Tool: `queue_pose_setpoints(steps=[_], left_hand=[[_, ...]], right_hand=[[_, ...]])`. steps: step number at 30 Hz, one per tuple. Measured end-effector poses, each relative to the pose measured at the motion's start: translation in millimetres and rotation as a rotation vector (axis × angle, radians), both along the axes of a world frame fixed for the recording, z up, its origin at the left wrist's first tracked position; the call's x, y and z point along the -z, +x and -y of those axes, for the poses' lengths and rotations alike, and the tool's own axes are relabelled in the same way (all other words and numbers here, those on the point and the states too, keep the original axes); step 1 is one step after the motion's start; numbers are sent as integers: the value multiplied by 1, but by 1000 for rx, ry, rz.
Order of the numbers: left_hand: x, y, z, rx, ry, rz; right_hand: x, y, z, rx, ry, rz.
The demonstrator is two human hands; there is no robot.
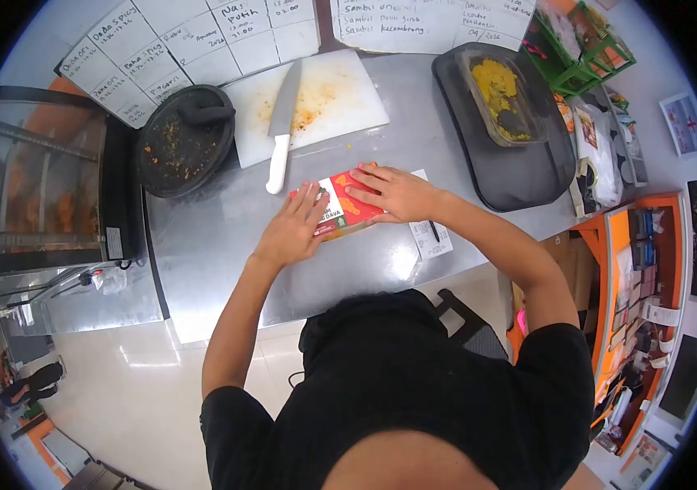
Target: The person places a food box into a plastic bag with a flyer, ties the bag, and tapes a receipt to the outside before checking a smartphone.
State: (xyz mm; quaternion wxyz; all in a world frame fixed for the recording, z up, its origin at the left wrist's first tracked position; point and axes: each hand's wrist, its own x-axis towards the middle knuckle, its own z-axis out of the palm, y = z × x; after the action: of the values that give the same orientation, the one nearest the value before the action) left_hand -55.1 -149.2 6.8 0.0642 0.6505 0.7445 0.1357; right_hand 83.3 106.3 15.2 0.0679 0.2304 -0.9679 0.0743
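Observation:
A red and white printed cardboard food box [335,202] lies on the steel table between my hands. My left hand [290,226] rests on the box's left end, fingers stretched out over the lid. On the right end lies my right hand [394,194], its fingers spread flat on top and its thumb by the near edge. Both palms hide parts of the lid, and the inside of the box cannot be seen. Beside my right wrist sits a paper receipt [428,244] with a black pen [435,232] across it.
A big white-handled knife [285,114] lies on a stained white cutting board [357,90]. To its left is a dark stone mortar [160,167] with a pestle. A black tray [479,175] bears a container of yellow food [495,86]. A glass display cabinet [38,180] stands far left.

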Motion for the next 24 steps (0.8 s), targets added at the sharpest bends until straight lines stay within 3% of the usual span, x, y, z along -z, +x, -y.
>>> queue_pose_setpoints(steps=[7,9,16,18,24], left_hand=[[-15,6,3,33,-36,39],[-23,10,2,5,19,196],[-2,12,1,-29,12,167],[1,11,5,46,48,-5],[-1,12,7,57,42,72]], right_hand=[[0,8,11,39,54,18],[0,9,11,52,45,26],[-3,10,8,61,-57,86],[-9,12,11,44,-75,109],[-1,16,20,127,-16,166]])
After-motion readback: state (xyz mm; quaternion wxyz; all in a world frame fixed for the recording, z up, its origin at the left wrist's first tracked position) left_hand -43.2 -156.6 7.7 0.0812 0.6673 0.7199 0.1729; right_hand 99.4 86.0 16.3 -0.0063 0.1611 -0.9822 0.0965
